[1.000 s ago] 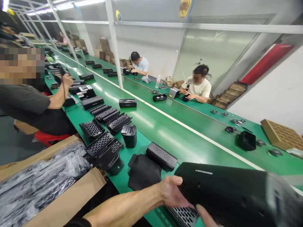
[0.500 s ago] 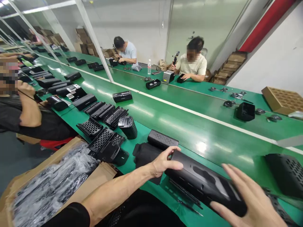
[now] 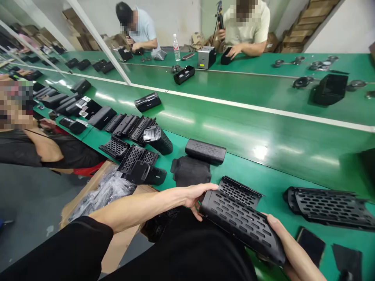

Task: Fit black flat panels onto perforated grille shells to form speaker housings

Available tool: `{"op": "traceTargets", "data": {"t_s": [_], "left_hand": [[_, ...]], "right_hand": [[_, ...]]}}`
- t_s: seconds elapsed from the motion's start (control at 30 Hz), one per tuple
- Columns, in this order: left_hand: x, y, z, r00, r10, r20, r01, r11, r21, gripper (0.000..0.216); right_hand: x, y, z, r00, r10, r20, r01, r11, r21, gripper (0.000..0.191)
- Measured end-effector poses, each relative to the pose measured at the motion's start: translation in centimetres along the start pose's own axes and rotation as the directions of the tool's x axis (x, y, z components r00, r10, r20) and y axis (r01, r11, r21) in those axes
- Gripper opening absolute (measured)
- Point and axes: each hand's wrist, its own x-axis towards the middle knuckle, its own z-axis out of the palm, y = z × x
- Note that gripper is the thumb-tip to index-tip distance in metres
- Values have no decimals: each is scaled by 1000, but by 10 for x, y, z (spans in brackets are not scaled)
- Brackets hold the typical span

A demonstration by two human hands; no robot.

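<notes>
Fingers of the left hand (image 3: 197,197) and right hand (image 3: 288,245) are gripping a slotted black speaker shell (image 3: 240,219), while a slotted panel (image 3: 331,207) is lying unattached on the bench (image 3: 275,201)

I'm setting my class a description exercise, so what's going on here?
A person's left hand and right hand hold opposite ends of a slotted casing at a green bench. A slotted panel lies just beyond it. Across the belt, a co-worker holds a tool.

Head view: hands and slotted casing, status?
Left hand, right hand: holding opposite ends of slotted casing. Slots facing up. Perforated panel close beyond.
</notes>
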Motion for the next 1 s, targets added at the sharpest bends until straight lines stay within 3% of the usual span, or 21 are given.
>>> {"op": "traceTargets", "data": {"t_s": [0.2,0.3,0.37,0.5,0.63,0.77,0.93,1.0], "left_hand": [[-1,8,8,999,-31,-32,32,999,37,71],[-7,9,12,999,34,-23,-33,999,33,68],[-11,7,13,990,140,-27,-140,990,29,62],[-12,1,15,908,414,-60,-416,909,-21,53],[-10,-6,16,799,597,-70,-598,801,1,61],[-22,-10,21,739,672,-47,-666,739,101,69],[-41,-14,24,693,721,-2,-709,681,183,73],[-41,-15,22,688,726,-6,-705,670,234,73]], "right_hand": [[5,1,-6,999,39,-14,-39,999,12,72],[3,0,-7,999,3,-52,-3,1000,4,79],[3,3,-10,995,-57,-80,56,998,-6,83],[6,11,-9,980,-186,-72,193,976,106,94],[5,10,-3,982,-181,-48,187,962,196,93],[-1,5,-6,979,-202,-10,202,974,104,85],[-4,17,-9,925,-373,-72,374,928,-6,82],[-5,23,-5,920,-382,-92,384,923,7,84]]}}
